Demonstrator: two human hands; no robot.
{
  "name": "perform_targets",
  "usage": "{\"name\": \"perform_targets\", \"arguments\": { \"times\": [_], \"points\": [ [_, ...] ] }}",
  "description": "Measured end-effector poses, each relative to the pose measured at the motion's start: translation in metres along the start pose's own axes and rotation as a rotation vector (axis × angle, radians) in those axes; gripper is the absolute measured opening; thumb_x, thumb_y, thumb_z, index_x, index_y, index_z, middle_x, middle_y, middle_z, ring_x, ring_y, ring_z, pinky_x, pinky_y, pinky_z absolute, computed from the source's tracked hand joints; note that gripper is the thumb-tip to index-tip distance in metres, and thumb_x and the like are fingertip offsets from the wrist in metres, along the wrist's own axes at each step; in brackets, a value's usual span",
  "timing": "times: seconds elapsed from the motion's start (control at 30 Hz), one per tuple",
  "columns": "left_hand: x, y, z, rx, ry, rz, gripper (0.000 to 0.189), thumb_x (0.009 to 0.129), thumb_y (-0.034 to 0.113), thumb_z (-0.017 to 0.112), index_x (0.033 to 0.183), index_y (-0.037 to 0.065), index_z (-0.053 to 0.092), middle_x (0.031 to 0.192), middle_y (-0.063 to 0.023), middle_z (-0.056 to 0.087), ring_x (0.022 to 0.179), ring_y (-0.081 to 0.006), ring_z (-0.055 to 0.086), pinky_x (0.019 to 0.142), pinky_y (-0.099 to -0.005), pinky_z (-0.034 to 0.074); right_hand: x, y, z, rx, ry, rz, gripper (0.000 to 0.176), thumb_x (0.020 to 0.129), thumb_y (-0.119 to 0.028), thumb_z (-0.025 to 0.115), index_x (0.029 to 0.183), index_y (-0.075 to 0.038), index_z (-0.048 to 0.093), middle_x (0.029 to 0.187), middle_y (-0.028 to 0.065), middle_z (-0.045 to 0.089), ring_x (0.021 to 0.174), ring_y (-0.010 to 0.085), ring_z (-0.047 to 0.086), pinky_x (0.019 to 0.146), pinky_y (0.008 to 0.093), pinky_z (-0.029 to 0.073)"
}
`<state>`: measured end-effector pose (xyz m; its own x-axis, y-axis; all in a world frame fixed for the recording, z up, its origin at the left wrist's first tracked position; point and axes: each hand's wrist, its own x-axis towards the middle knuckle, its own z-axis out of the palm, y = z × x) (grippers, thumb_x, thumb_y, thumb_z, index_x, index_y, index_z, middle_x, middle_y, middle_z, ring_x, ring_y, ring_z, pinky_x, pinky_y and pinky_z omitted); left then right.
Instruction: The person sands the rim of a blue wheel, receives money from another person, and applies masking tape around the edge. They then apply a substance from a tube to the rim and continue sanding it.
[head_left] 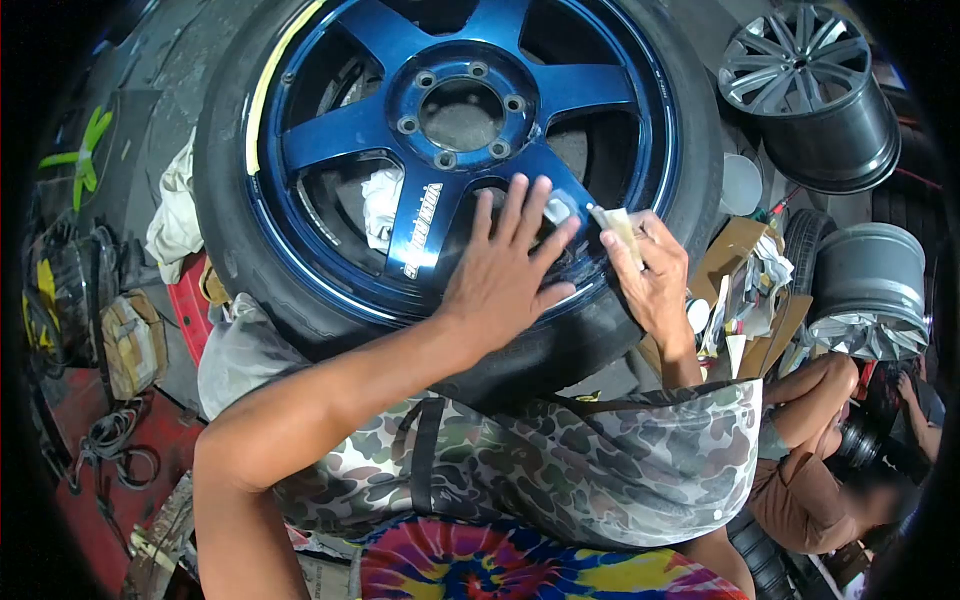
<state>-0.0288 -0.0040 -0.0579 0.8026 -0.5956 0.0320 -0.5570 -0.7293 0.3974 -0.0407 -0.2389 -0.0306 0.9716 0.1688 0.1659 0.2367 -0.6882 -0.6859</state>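
A blue alloy wheel (590,86) with several spokes sits inside a black tire (228,240) in front of my legs. My left hand (510,260) is open over the lower spokes, fingers spread, holding nothing. Pinched in my right hand (652,270) is a small beige piece (622,232), flat and folded-looking, its upper end near the lower right spoke. I cannot tell exactly what it is. A pale patch (558,209) shows on that spoke between my hands. White lettering (424,232) runs along the spoke to the left. Yellow tape (268,90) follows the rim's upper left edge.
Two bare wheels, one multi-spoke (798,62) and one grey (872,285), stand at the right. Nearby is a cardboard box (735,250) with papers. A person (810,500) sits at lower right. A white cloth (180,205) and coiled cable (112,440) lie left.
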Motion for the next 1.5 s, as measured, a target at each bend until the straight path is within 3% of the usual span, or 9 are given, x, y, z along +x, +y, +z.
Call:
{"name": "perform_targets", "arguments": {
  "times": [0.07,0.2,0.27,0.43,0.53,0.73,1.07,1.43,1.5],
  "points": [
    [0.000,0.001,-0.003,-0.049,-0.020,0.065,0.074,0.105,0.056,0.058,0.163,0.011,0.047,0.174,-0.0309,0.023,0.162,-0.0499,0.019,0.129,-0.0640,0.020,-0.002,-0.006,0.002,-0.044,-0.037,0.017,0.029,0.096,-0.009,0.079,0.124,-0.004,0.079,0.092,0.0126,0.061,0.081,0.0277,0.065,0.074,0.0383,0.054],
    [0.028,-0.034,-0.016,0.138,0.150,-0.097,0.071,0.105,0.057,0.058,0.157,0.008,0.055,0.173,-0.0278,0.028,0.162,-0.0477,0.022,0.128,-0.0629,0.022,-0.007,-0.009,0.006,-0.275,-0.134,-0.073,0.043,0.093,-0.015,0.081,0.136,-0.016,0.076,0.092,0.0105,0.052,0.084,0.0266,0.059,0.076,0.0425,0.053],
    [0.038,-0.056,-0.031,0.229,0.234,-0.108,0.068,0.108,0.056,0.055,0.156,0.008,0.056,0.164,-0.0302,0.044,0.156,-0.0493,0.036,0.126,-0.0630,0.028,-0.004,-0.015,0.008,-0.424,-0.192,-0.149,0.049,0.093,-0.015,0.081,0.141,-0.019,0.073,0.096,0.0101,0.049,0.085,0.0272,0.055,0.079,0.0421,0.051],
    [0.053,-0.127,-0.058,0.335,0.210,-0.294,0.066,0.110,0.058,0.049,0.151,0.007,0.061,0.155,-0.0269,0.056,0.149,-0.0446,0.047,0.123,-0.0549,0.037,0.003,-0.016,0.009,-0.474,-0.247,-0.190,0.053,0.093,-0.015,0.081,0.144,-0.021,0.071,0.099,0.0099,0.049,0.088,0.0265,0.052,0.079,0.0413,0.047],
    [0.056,-0.166,-0.067,0.309,0.259,-0.360,0.057,0.111,0.053,0.049,0.126,0.002,0.071,0.136,-0.0279,0.067,0.126,-0.0423,0.064,0.100,-0.0523,0.054,0.002,-0.008,0.010,-0.549,-0.247,-0.229,0.055,0.093,-0.016,0.080,0.146,-0.021,0.068,0.101,0.0098,0.050,0.090,0.0261,0.052,0.079,0.0407,0.044],
    [0.046,-0.200,-0.051,0.194,0.107,-0.454,0.059,0.111,0.054,0.049,0.098,0.000,0.068,0.100,-0.0302,0.075,0.098,-0.0480,0.072,0.088,-0.0550,0.057,0.001,-0.009,0.007,-0.598,-0.238,-0.241,0.052,0.094,-0.019,0.079,0.145,-0.021,0.069,0.102,0.0091,0.051,0.092,0.0259,0.051,0.078,0.0398,0.041],
    [0.060,-0.196,-0.059,0.243,-0.010,-0.506,0.081,0.106,0.072,0.039,0.119,0.003,0.079,0.107,-0.0246,0.079,0.108,-0.0405,0.075,0.099,-0.0498,0.057,0.007,-0.009,0.007,-0.576,-0.260,-0.287,0.049,0.093,-0.018,0.080,0.142,-0.019,0.071,0.101,0.0084,0.051,0.092,0.0259,0.051,0.079,0.0397,0.040],
    [0.063,-0.198,-0.053,0.250,0.005,-0.487,0.080,0.106,0.071,0.042,0.112,0.001,0.081,0.104,-0.0245,0.079,0.107,-0.0397,0.076,0.098,-0.0492,0.058,0.011,-0.005,0.014,-0.521,-0.236,-0.286,0.048,0.096,-0.020,0.077,0.144,-0.021,0.070,0.100,0.0102,0.047,0.092,0.0277,0.049,0.081,0.0414,0.039],
    [0.062,-0.199,-0.052,0.230,0.064,-0.457,0.083,0.105,0.073,0.043,0.116,0.000,0.079,0.099,-0.0294,0.077,0.101,-0.0460,0.075,0.095,-0.0528,0.058,0.017,-0.003,0.021,-0.474,-0.203,-0.308,0.047,0.097,-0.020,0.077,0.144,-0.020,0.071,0.100,0.0100,0.047,0.092,0.0277,0.049,0.081,0.0411,0.038]
  ]
}}
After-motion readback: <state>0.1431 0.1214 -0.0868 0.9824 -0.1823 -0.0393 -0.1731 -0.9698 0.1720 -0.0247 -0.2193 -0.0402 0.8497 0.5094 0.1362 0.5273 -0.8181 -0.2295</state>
